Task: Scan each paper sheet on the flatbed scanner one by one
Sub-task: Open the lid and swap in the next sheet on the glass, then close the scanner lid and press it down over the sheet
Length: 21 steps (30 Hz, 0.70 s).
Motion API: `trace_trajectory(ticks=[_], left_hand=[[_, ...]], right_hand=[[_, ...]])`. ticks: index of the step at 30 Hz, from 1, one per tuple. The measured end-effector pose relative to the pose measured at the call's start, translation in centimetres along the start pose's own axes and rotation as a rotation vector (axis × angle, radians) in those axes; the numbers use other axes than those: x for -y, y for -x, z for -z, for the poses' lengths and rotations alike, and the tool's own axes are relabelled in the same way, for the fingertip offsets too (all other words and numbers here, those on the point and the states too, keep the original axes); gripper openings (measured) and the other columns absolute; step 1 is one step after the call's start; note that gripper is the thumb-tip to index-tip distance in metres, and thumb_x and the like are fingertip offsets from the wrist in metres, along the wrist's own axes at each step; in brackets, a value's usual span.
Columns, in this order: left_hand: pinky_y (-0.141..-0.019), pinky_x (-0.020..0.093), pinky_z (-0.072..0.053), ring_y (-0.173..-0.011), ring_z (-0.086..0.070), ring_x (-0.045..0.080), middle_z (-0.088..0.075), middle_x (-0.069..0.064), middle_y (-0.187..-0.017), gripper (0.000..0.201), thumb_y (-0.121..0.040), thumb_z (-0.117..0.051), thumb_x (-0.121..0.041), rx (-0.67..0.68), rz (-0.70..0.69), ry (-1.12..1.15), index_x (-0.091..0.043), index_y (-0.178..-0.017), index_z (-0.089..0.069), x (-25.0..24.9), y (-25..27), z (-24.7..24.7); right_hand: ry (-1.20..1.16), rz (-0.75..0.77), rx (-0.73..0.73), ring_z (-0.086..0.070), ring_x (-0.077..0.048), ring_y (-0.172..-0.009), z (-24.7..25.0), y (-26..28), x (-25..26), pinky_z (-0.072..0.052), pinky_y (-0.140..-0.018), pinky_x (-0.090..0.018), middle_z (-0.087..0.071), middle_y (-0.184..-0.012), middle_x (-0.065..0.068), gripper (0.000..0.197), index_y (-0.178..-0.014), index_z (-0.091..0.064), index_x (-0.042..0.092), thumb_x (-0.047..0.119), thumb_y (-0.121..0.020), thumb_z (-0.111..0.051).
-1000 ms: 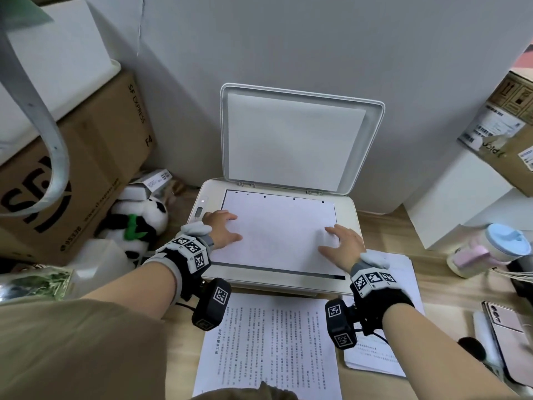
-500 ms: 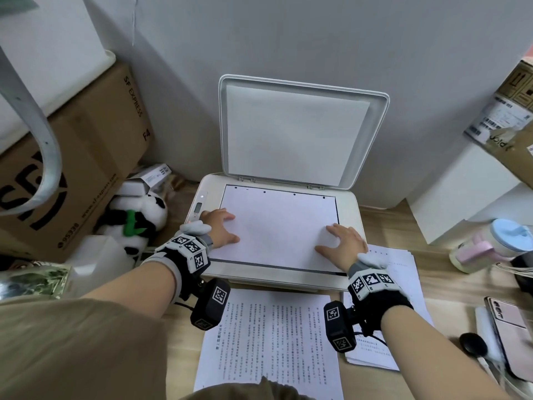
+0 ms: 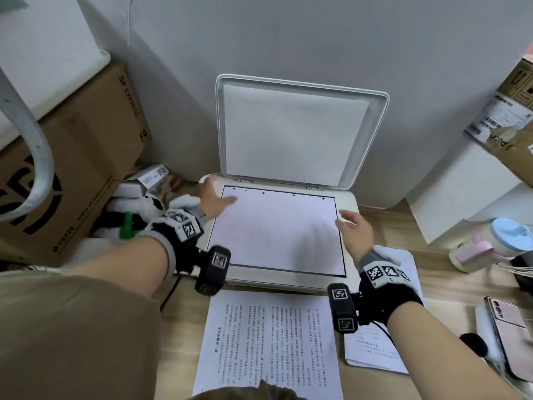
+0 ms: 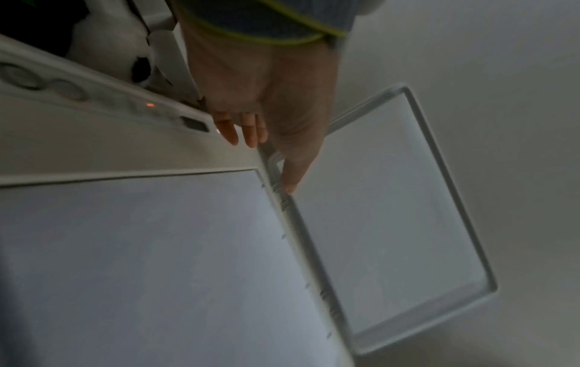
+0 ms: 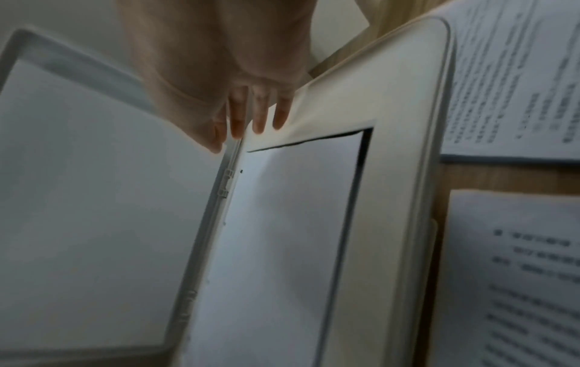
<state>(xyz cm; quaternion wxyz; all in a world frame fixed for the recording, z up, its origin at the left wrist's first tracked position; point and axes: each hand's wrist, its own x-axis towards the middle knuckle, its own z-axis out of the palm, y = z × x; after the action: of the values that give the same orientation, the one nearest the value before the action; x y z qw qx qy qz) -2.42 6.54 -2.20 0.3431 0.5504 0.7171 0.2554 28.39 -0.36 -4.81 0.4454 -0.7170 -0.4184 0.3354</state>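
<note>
Printed sheet (image 3: 271, 342): on the counter (image 3: 450, 272) nearest the body, just behind both wrists, text side up.
Paper stack (image 3: 377, 350): under and behind the right wrist, printed, lying flat.
Right hand (image 3: 355, 230): fingers straight and loose, holding nothing, at the right edge of the scanner bed; contact with the bezel cannot be told.
Left hand (image 3: 212, 200): fingers extended, empty, over the far-left corner of the bed near the hinge, beside the button strip.
Sheet on glass (image 3: 277, 230): between the two hands, blank side up, flat inside the black frame of the flatbed scanner (image 3: 350, 203).
Lid (image 3: 291, 134): beyond both hands, propped open against the wall.
Step, as judged: sheet placed, lid closing likely next.
Risk one: sheet skewing or sliding on the glass, caused by a brush from either hand or a draught from a fast-dropping lid.
Risk two: fingers caught at the hinge, given the left hand so near it.
Risk three: front sheet knocked off the counter by the wrist-worn cameras.
</note>
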Motion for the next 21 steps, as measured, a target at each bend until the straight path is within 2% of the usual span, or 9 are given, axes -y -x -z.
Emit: trace_trajectory(ticks=[2, 4, 6, 9, 14, 16, 18, 19, 21], left_hand=[[-0.101, 0.037, -0.041, -0.118, -0.05, 0.03, -0.046, 0.015, -0.133, 0.078, -0.085, -0.067, -0.018, -0.016, 0.037, 0.201, -0.009, -0.147, -0.02, -2.3, -1.7, 1.4], [-0.073, 0.034, -0.047, -0.079, -0.056, 0.02, -0.056, 0.01, -0.101, 0.076, -0.088, -0.06, -0.014, -0.01, 0.069, 0.321, -0.015, -0.149, -0.015, -4.7, -3.6, 2.8], [-0.051, 0.024, -0.036, -0.06, -0.044, 0.011, -0.053, 0.005, -0.084, 0.077, -0.088, -0.055, -0.01, -0.009, 0.108, 0.404, -0.021, -0.15, -0.011, -6.2, -4.9, 4.0], [-0.048, 0.021, -0.029, -0.055, -0.042, 0.009, -0.055, 0.002, -0.076, 0.074, -0.09, -0.048, -0.005, 0.019, 0.156, 0.535, -0.027, -0.15, -0.01, -7.8, -6.2, 4.9], [-0.047, 0.019, -0.028, -0.055, -0.049, 0.008, -0.056, 0.001, -0.074, 0.055, -0.091, -0.039, -0.002, 0.024, 0.162, 0.62, -0.028, -0.139, -0.033, -9.0, -6.0, 5.2], [-0.04, 0.014, -0.028, -0.045, -0.05, 0.005, -0.06, -0.001, -0.071, 0.039, -0.093, -0.037, -0.008, -0.013, 0.159, 0.659, -0.029, -0.126, -0.041, -8.5, -5.3, 5.5], [-0.034, 0.009, -0.022, -0.031, -0.045, 0.002, -0.065, -0.003, -0.056, 0.019, -0.094, -0.037, -0.017, -0.053, 0.189, 0.758, -0.024, -0.107, -0.049, -7.4, -4.8, 6.0], [-0.033, 0.009, -0.021, -0.029, -0.043, 0.003, -0.065, -0.004, -0.052, 0.017, -0.092, -0.037, -0.02, -0.08, 0.213, 0.803, -0.022, -0.097, -0.053, -6.7, -4.4, 6.3], [-0.038, 0.015, -0.023, -0.03, -0.044, 0.006, -0.068, -0.001, -0.058, 0.019, -0.085, -0.04, -0.022, -0.126, 0.255, 0.814, -0.02, -0.076, -0.057, -5.2, -3.3, 6.6]], right_hand=[[-0.164, -0.091, -0.01, -0.054, -0.015, -0.09, 0.4, -0.6, 0.6, -0.044, -0.081, -0.026, -0.061, -0.115, -0.011, 0.028, -0.119, -0.06, 0.006, 0.005, -0.091, -0.054], [-0.293, -0.18, -0.004, -0.055, -0.012, -0.079, 0.9, -1.3, 1.0, -0.045, -0.07, -0.021, -0.058, -0.107, -0.007, 0.027, -0.119, -0.059, 0.006, 0.005, -0.093, -0.052], [-0.366, -0.239, -0.002, -0.056, -0.011, -0.075, 1.3, -1.6, 1.0, -0.045, -0.066, -0.02, -0.059, -0.104, -0.005, 0.023, -0.114, -0.059, 0.011, 0.005, -0.093, -0.053], [-0.439, -0.287, 0.011, -0.057, -0.012, -0.074, 1.8, -1.8, 1.2, -0.046, -0.068, -0.022, -0.062, -0.092, -0.002, 0.021, -0.11, -0.058, 0.013, 0.004, -0.092, -0.053], [-0.51, -0.339, 0.027, -0.06, -0.014, -0.076, 2.5, -2.0, 1.2, -0.048, -0.07, -0.023, -0.064, -0.089, -0.002, 0.02, -0.11, -0.06, 0.013, 0.007, -0.093, -0.053], [-0.544, -0.353, 0.013, -0.061, -0.015, -0.078, 2.7, -1.9, 1.4, -0.048, -0.069, -0.023, -0.064, -0.09, -0.002, 0.016, -0.108, -0.06, 0.012, 0.012, -0.095, -0.051], [-0.591, -0.37, 0.006, -0.06, -0.015, -0.079, 3.0, -1.8, 1.6, -0.047, -0.069, -0.023, -0.064, -0.089, -0.003, 0.012, -0.098, -0.06, 0.012, 0.016, -0.096, -0.049], [-0.623, -0.376, 0.01, -0.06, -0.015, -0.079, 3.1, -1.6, 1.7, -0.046, -0.069, -0.023, -0.066, -0.086, -0.002, 0.013, -0.093, -0.06, 0.013, 0.018, -0.096, -0.048], [-0.665, -0.392, 0.018, -0.06, -0.015, -0.079, 3.5, -1.4, 1.5, -0.046, -0.069, -0.024, -0.072, -0.072, 0.002, 0.022, -0.09, -0.059, 0.013, 0.025, -0.098, -0.043]])
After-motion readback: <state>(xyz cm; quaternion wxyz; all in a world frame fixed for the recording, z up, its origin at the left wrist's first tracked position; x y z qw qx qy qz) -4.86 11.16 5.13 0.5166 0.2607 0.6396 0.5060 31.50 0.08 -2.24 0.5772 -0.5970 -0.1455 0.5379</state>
